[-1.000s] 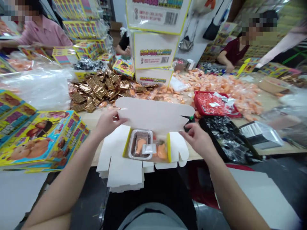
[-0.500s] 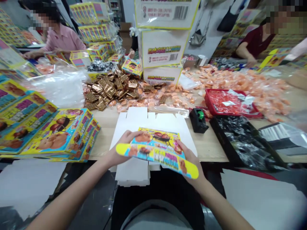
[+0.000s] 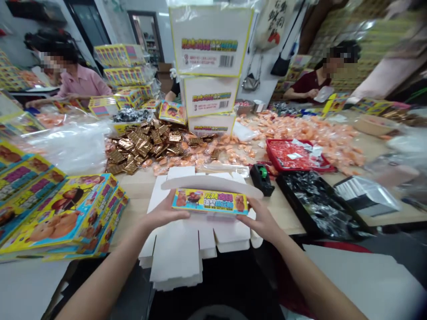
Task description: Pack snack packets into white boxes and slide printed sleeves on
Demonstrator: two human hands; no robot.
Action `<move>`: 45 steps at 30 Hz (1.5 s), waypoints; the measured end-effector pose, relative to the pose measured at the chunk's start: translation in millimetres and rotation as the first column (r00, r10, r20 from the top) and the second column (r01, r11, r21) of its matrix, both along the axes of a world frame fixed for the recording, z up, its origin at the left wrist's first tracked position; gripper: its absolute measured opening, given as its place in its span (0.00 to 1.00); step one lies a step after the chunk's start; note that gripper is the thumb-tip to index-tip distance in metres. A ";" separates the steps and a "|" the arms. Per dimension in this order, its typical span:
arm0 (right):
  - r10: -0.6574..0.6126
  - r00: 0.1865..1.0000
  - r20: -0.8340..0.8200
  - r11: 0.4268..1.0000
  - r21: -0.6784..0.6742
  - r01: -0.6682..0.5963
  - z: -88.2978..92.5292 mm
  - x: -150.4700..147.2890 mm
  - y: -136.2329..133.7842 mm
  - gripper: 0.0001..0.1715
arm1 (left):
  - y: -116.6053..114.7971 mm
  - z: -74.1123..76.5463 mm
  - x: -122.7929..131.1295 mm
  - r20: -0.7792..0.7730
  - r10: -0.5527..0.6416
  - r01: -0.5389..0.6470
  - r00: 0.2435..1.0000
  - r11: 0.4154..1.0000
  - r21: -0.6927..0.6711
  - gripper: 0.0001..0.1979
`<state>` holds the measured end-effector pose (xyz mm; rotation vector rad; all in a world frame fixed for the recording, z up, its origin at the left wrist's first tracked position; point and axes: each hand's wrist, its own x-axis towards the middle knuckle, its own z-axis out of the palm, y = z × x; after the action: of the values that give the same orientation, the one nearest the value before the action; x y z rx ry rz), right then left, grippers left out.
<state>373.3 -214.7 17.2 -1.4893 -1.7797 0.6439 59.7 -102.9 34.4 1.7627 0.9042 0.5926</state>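
Observation:
Both hands hold a small printed box (image 3: 210,201) with a yellow border and cartoon pictures, its long side facing me. My left hand (image 3: 164,213) grips its left end, and my right hand (image 3: 260,218) grips its right end. A curved white card strip (image 3: 211,184) rises behind the box, and its contents are hidden. Beneath my hands lies a stack of flat white die-cut card blanks (image 3: 176,253). A tape dispenser (image 3: 262,179) with a green core stands just beyond my right hand.
A pile of gold packets (image 3: 143,144) and many orange sachets (image 3: 300,129) cover the table. Also there are a red tray (image 3: 296,155), a black tray (image 3: 316,204), printed boxes (image 3: 56,218) at left and stacked cartons (image 3: 210,44). Co-workers (image 3: 80,82) sit across.
The open box with its tray has been closed under a printed cover. My hands have turned it from tilted to nearly level, with its long printed side toward me. The tape dispenser now stands farther right.

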 end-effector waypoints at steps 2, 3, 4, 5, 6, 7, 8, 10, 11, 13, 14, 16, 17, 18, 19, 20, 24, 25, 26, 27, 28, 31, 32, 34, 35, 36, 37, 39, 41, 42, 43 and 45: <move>0.046 0.977 -0.207 0.987 -0.139 -0.076 6.3 7.8 15.9 0.28 | 7.4 -8.7 8.7 0.111 0.120 -0.107 0.987 0.987 -0.122 0.33; 0.050 0.957 -0.287 0.984 -0.152 -0.097 9.9 13.3 22.2 0.30 | 9.5 -14.6 11.7 0.154 0.161 -0.137 0.975 0.978 -0.155 0.32; 0.031 0.943 -0.331 0.988 -0.135 -0.080 14.8 19.2 27.7 0.32 | 10.8 -20.0 13.9 0.186 0.184 -0.151 0.965 0.973 -0.177 0.31; -0.004 0.945 -0.327 0.994 -0.104 -0.031 21.6 24.8 32.8 0.33 | 11.5 -24.2 15.3 0.206 0.194 -0.155 0.959 0.969 -0.193 0.31; -0.046 0.962 -0.270 0.997 -0.069 0.029 30.2 29.2 37.9 0.32 | 11.8 -26.7 16.0 0.212 0.198 -0.155 0.957 0.967 -0.204 0.31; -0.079 0.981 -0.176 0.997 -0.030 0.075 40.3 32.0 43.2 0.30 | 12.0 -27.6 16.2 0.211 0.202 -0.158 0.956 0.965 -0.210 0.32; -0.087 0.994 -0.063 0.996 -0.002 0.087 51.0 32.7 48.9 0.27 | 12.1 -27.0 16.1 0.207 0.208 -0.164 0.956 0.963 -0.213 0.32; -0.033 0.993 0.111 0.999 -0.024 0.036 70.1 28.6 60.3 0.17 | 12.5 -23.3 15.4 0.191 0.216 -0.176 0.957 0.962 -0.208 0.32; -0.006 0.991 0.135 0.998 -0.061 0.014 76.9 24.6 65.2 0.14 | 12.7 -21.1 15.1 0.182 0.218 -0.180 0.959 0.962 -0.204 0.31; -0.002 0.995 0.097 0.990 -0.138 0.015 82.2 15.6 71.7 0.11 | 13.2 -17.3 15.0 0.164 0.214 -0.181 0.963 0.964 -0.195 0.31; -0.026 0.997 0.079 0.988 -0.153 0.038 80.5 11.7 72.7 0.10 | 13.4 -16.0 15.5 0.157 0.215 -0.184 0.964 0.964 -0.191 0.31; -0.096 0.990 0.102 0.992 -0.069 0.104 69.9 6.2 69.9 0.08 | 13.4 -15.0 17.9 0.150 0.225 -0.194 0.963 0.961 -0.195 0.33; -0.128 0.982 0.138 0.992 0.028 0.125 62.1 4.7 66.3 0.07 | 13.0 -15.3 19.9 0.152 0.232 -0.200 0.961 0.959 -0.201 0.34; -0.146 0.973 0.181 0.982 0.144 0.120 53.4 3.9 61.4 0.07 | 12.3 -16.3 22.2 0.159 0.240 -0.205 0.958 0.956 -0.208 0.35; -0.150 0.962 0.227 0.962 0.260 0.088 44.3 3.6 55.6 0.08 | 11.3 -17.9 24.7 0.172 0.248 -0.211 0.953 0.955 -0.211 0.37; -0.145 0.952 0.271 0.931 0.362 0.039 35.3 3.5 49.4 0.09 | 10.1 -20.2 26.9 0.192 0.255 -0.215 0.948 0.954 -0.207 0.38; -0.159 0.914 0.373 0.811 0.577 -0.094 6.2 0.8 27.6 0.19 | 9.0 -28.3 25.3 0.323 0.238 -0.233 0.916 0.971 -0.054 0.49; -0.189 0.911 0.367 0.794 0.603 -0.078 1.6 -0.5 24.3 0.21 | 11.2 -26.9 20.9 0.355 0.217 -0.245 0.909 0.969 0.034 0.47; -0.218 0.908 0.357 0.783 0.619 -0.056 -1.8 -2.1 21.9 0.22 | 14.7 -22.8 14.9 0.363 0.204 -0.274 0.909 0.950 0.153 0.44; -0.244 0.905 0.349 0.781 0.624 -0.031 -4.0 -3.6 20.5 0.22 | 19.0 -15.7 7.9 0.333 0.201 -0.307 0.921 0.901 0.306 0.39; -0.267 0.900 0.345 0.780 0.626 -0.008 -5.3 -5.0 19.9 0.21 | 23.7 -5.6 0.7 0.249 0.201 -0.301 0.947 0.824 0.479 0.33; -0.314 0.875 0.368 0.769 0.639 0.007 -5.6 -7.8 21.4 0.19 | 35.9 36.0 -13.5 -0.296 0.233 0.112 0.926 0.578 0.808 0.13; -0.327 0.867 0.376 0.755 0.656 0.001 -5.5 -8.2 22.6 0.19 | 38.2 50.2 -13.8 -0.460 0.246 0.266 0.853 0.555 0.788 0.11; -0.337 0.859 0.387 0.731 0.682 -0.021 -6.0 -8.5 24.7 0.20 | 40.5 73.9 -7.5 -0.637 0.247 0.392 0.730 0.613 0.686 0.14; -0.336 0.857 0.391 0.729 0.684 -0.026 -6.7 -8.6 25.5 0.20 | 40.8 82.2 -2.2 -0.667 0.234 0.376 0.707 0.674 0.636 0.15; -0.335 0.856 0.393 0.731 0.682 -0.026 -7.5 -8.8 25.8 0.21 | 41.0 87.8 3.3 -0.679 0.207 0.338 0.705 0.743 0.578 0.16; -0.337 0.854 0.396 0.737 0.676 -0.022 -8.5 -9.3 25.8 0.21 | 41.1 90.9 8.4 -0.683 0.171 0.298 0.710 0.805 0.512 0.17; -0.354 0.846 0.399 0.743 0.669 -0.005 -10.3 -11.0 24.9 0.22 | 42.0 90.6 14.3 -0.686 0.116 0.245 0.719 0.880 0.406 0.18; -0.369 0.838 0.403 0.740 0.673 0.002 -11.4 -13.8 23.8 0.22 | 43.4 85.8 13.8 -0.688 0.119 0.218 0.716 0.899 0.381 0.18; -0.372 0.835 0.405 0.738 0.674 0.002 -11.8 -15.4 23.5 0.22 | 44.1 83.2 11.7 -0.689 0.133 0.210 0.713 0.897 0.389 0.18; -0.371 0.835 0.406 0.739 0.674 0.000 -12.0 -16.9 23.5 0.22 | 44.4 81.2 9.1 -0.687 0.147 0.204 0.711 0.893 0.402 0.19; -0.357 0.843 0.402 0.744 0.668 -0.003 -12.9 -18.8 24.0 0.23 | 42.3 79.2 4.8 -0.681 0.172 0.187 0.712 0.888 0.420 0.23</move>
<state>354.5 -190.8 4.2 -1.3588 -1.9074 -0.5150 64.5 -60.6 113.6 2.5131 1.3527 0.0837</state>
